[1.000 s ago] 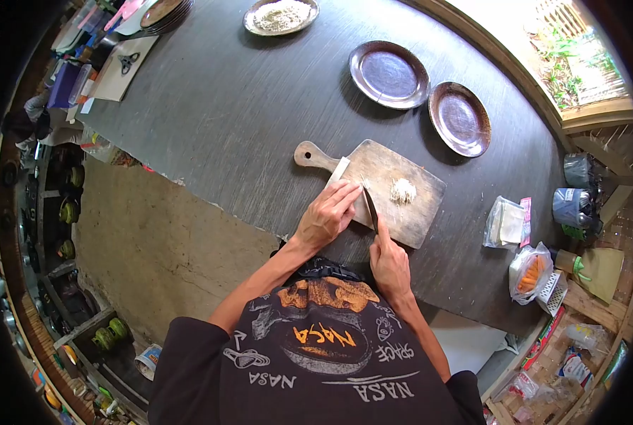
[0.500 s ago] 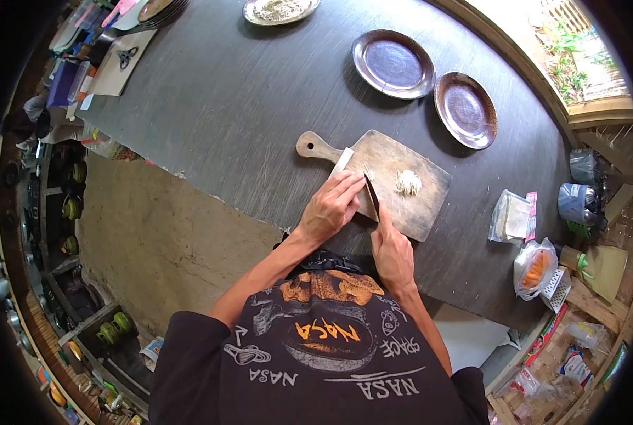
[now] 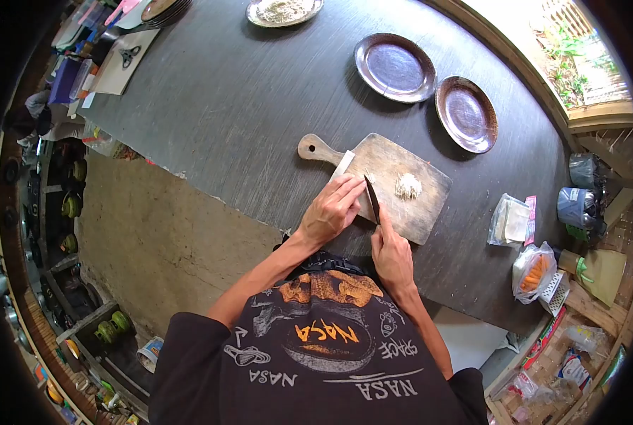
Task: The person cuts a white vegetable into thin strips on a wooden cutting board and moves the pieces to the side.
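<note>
A wooden cutting board [image 3: 420, 216] lies on the dark table. My right hand [image 3: 393, 256] is closed round the handle of a dark-bladed knife [image 3: 372, 192], its tip beside my left fingertips. My left hand [image 3: 332, 205] is closed, its fingers together on a pale strip of food [image 3: 343, 164] at the board's left side. A few cut shreds [image 3: 370, 178] lie by the blade. Further right on the board is a small heap of pale shreds [image 3: 408, 186].
Two brown plates [image 3: 395, 66] [image 3: 466, 113] stand beyond the board. A plate of pale powder or shreds [image 3: 283, 10] is at the far edge. Scissors [image 3: 128, 57] lie far left. At right are a plastic packet [image 3: 509, 221], bagged orange food [image 3: 534, 273] and a grater [image 3: 556, 292].
The whole view has shifted slightly, with the table's things a little lower. My hands stay almost in place, and the knife remains beside my left fingertips.
</note>
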`<control>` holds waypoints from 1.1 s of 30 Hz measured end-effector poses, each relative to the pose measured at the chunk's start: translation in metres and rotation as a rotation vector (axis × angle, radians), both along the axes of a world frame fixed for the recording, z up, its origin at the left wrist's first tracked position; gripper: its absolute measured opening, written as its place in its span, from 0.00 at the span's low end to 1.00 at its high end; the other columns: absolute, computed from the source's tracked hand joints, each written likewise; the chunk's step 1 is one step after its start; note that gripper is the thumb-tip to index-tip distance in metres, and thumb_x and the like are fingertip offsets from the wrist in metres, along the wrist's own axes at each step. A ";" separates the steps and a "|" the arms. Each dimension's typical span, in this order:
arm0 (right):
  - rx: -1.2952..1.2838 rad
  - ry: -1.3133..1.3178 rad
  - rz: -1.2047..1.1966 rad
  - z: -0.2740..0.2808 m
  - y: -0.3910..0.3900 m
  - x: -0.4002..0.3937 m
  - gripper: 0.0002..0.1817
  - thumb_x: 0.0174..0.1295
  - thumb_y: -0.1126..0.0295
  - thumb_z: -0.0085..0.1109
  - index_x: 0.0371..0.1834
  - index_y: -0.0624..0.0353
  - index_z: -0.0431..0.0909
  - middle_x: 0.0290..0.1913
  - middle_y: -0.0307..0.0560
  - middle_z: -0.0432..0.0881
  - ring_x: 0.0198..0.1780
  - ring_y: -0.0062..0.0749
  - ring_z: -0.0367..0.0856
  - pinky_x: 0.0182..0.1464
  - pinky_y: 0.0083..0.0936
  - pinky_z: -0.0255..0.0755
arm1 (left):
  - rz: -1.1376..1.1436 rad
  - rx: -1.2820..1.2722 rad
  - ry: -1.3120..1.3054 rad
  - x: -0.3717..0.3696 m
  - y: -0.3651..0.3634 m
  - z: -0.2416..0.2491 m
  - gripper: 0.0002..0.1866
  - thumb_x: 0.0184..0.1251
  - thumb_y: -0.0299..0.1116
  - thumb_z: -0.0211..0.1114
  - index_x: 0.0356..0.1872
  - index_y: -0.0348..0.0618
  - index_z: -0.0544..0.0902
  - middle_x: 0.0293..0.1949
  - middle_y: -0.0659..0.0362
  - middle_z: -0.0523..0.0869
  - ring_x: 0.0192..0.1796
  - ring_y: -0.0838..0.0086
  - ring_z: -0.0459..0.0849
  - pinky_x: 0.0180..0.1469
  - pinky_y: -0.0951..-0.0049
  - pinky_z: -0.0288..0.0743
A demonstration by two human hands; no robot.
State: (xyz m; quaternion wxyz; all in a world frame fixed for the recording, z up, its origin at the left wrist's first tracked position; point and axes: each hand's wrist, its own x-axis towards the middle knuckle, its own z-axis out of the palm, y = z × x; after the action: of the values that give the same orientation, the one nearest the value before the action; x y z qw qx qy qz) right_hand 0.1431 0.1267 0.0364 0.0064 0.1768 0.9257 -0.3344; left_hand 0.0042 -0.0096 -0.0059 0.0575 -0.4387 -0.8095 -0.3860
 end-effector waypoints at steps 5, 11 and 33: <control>0.011 -0.192 -0.044 0.022 -0.004 -0.004 0.34 0.71 0.76 0.56 0.82 0.58 0.64 0.37 0.71 0.85 0.38 0.67 0.87 0.42 0.53 0.78 | 0.011 0.025 -0.016 0.002 -0.001 0.001 0.21 0.64 0.20 0.69 0.59 0.32 0.86 0.60 0.50 0.88 0.66 0.58 0.84 0.70 0.60 0.79; -0.023 -0.077 -0.044 0.011 -0.003 0.010 0.33 0.72 0.76 0.56 0.82 0.58 0.65 0.38 0.73 0.85 0.38 0.66 0.88 0.43 0.52 0.79 | 0.016 -0.005 0.010 0.002 0.001 0.000 0.21 0.64 0.20 0.69 0.59 0.32 0.86 0.60 0.51 0.88 0.66 0.58 0.84 0.71 0.61 0.79; -0.004 -0.029 -0.021 0.002 -0.002 0.006 0.35 0.73 0.72 0.57 0.84 0.53 0.63 0.34 0.66 0.86 0.35 0.62 0.87 0.39 0.56 0.79 | 0.000 -0.005 0.008 0.001 -0.002 -0.002 0.21 0.65 0.22 0.68 0.60 0.29 0.85 0.61 0.48 0.88 0.68 0.57 0.82 0.73 0.61 0.76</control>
State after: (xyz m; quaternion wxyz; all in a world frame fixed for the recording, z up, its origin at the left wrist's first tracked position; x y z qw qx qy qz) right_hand 0.1490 0.1251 0.0380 0.0164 0.1914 0.9228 -0.3338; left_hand 0.0048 -0.0113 -0.0074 0.0595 -0.4401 -0.8104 -0.3822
